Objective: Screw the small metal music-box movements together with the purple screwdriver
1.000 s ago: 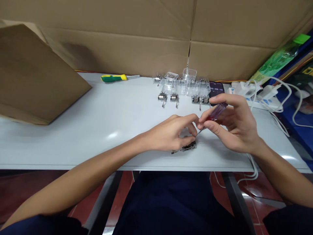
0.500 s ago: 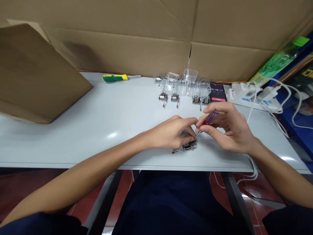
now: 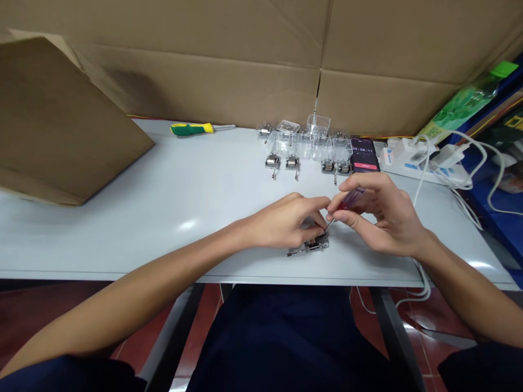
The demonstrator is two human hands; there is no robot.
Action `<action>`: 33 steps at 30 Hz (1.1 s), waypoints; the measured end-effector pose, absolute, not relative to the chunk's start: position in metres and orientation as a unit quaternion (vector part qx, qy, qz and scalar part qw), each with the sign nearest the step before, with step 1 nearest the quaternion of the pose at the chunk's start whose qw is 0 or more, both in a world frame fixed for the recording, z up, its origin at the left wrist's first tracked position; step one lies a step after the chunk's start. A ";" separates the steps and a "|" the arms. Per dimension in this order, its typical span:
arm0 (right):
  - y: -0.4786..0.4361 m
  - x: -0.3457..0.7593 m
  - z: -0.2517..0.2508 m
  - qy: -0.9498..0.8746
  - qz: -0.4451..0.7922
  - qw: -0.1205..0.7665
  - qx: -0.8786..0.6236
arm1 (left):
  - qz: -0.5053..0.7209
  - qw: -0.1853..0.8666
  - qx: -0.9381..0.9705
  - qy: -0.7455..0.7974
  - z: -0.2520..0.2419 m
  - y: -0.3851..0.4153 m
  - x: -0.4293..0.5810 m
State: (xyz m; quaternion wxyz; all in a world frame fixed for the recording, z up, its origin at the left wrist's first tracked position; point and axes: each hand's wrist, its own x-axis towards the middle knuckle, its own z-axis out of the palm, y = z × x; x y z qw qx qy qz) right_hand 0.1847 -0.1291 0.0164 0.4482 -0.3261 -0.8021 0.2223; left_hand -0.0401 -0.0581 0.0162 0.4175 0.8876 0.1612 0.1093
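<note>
A small metal music box movement (image 3: 317,243) with a crank lies on the table near its front edge, the crank pointing left. My left hand (image 3: 292,220) is closed over its far side, fingers pressing on it; the fingertips partly hide it. My right hand (image 3: 379,215) pinches a small screwdriver (image 3: 350,198) with a translucent reddish-purple handle. Its thin shaft slants down to the movement, beside my left fingertips. The exact contact of the tip is too small to make out.
Several more crank movements (image 3: 292,163) and clear plastic boxes (image 3: 322,148) stand at the back. Beside them are a phone (image 3: 364,155) and a power strip (image 3: 425,163) with cables. A green-yellow screwdriver (image 3: 192,129) lies back left; a cardboard flap (image 3: 73,125) juts over the left.
Almost nothing differs. My right hand has shifted very slightly with the screwdriver; my left hand and the movement stay in place.
</note>
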 end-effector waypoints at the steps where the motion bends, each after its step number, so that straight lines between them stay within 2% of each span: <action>1: -0.129 0.185 0.016 -0.803 0.222 0.447 -0.326 | 0.108 0.418 0.888 0.161 0.016 -0.058 -0.040; 10: -0.131 0.188 0.022 -0.834 0.205 0.402 -0.317 | 0.129 0.402 0.893 0.157 0.013 -0.059 -0.040; 19: -0.133 0.190 0.027 -0.839 0.219 0.409 -0.285 | 0.101 0.426 0.892 0.113 0.014 -0.056 -0.043; 23: -0.130 0.185 0.023 -0.844 0.163 0.431 -0.276 | 0.047 0.439 0.894 0.078 0.010 -0.051 -0.044; 28: -0.129 0.180 0.018 -0.845 0.070 0.461 -0.263 | 0.035 0.455 0.888 0.052 0.007 -0.046 -0.044; 30: -0.129 0.181 0.020 -0.843 0.078 0.463 -0.262 | 0.034 0.463 0.884 0.048 0.006 -0.045 -0.044; 33: -0.132 0.183 0.026 -0.839 0.160 0.441 -0.275 | 0.030 0.468 0.882 0.047 0.005 -0.045 -0.044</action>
